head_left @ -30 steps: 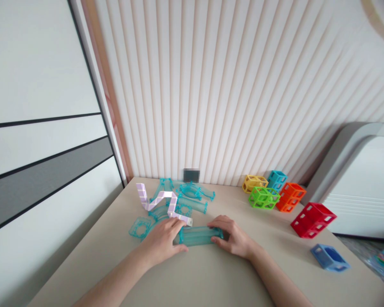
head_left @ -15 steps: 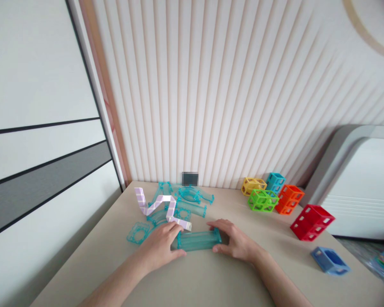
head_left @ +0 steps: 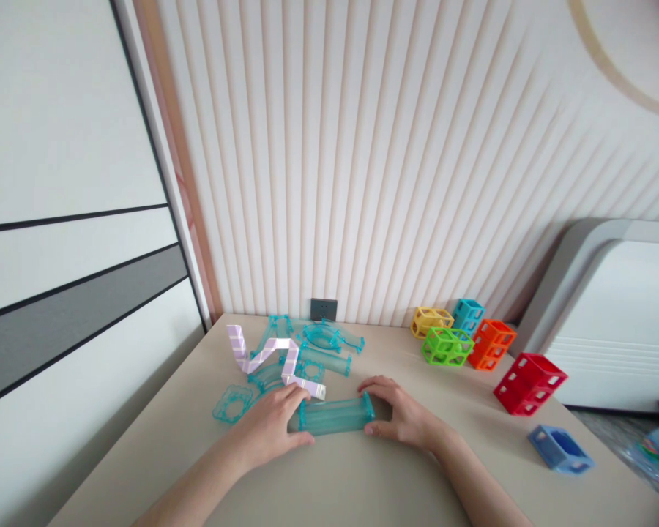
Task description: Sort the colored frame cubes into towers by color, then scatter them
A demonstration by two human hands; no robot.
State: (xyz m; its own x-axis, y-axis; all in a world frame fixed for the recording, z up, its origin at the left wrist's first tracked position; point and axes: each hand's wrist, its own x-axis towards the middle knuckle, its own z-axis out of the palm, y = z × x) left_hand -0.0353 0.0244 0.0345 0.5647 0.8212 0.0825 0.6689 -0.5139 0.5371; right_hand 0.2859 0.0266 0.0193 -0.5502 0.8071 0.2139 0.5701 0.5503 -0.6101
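A see-through teal track piece (head_left: 334, 416) lies crosswise on the table near me. My left hand (head_left: 272, 424) is closed round its left end, thumb in front and fingers behind, hiding that end. At the right end, my right hand (head_left: 398, 417) curves round the flange, thumb at the front and fingertips at the back, with a gap between palm and piece. Just behind the piece, a zigzag strip of lilac and white blocks (head_left: 277, 342) ends close to my left fingers. Further teal pieces lie beyond, among them a straight one (head_left: 332, 361) and a square frame (head_left: 233, 404).
On the right stand open-frame blocks: yellow (head_left: 431, 322), light blue (head_left: 468, 317), green (head_left: 447, 347), orange (head_left: 491, 344), red (head_left: 530, 383) and blue (head_left: 561, 449). A black socket (head_left: 324, 309) sits on the ribbed wall behind the table (head_left: 444, 410). A white cabinet borders the left.
The whole view has shifted slightly. Against the track piece, my right hand has moved a little to the right; my left hand keeps its place on the left end.
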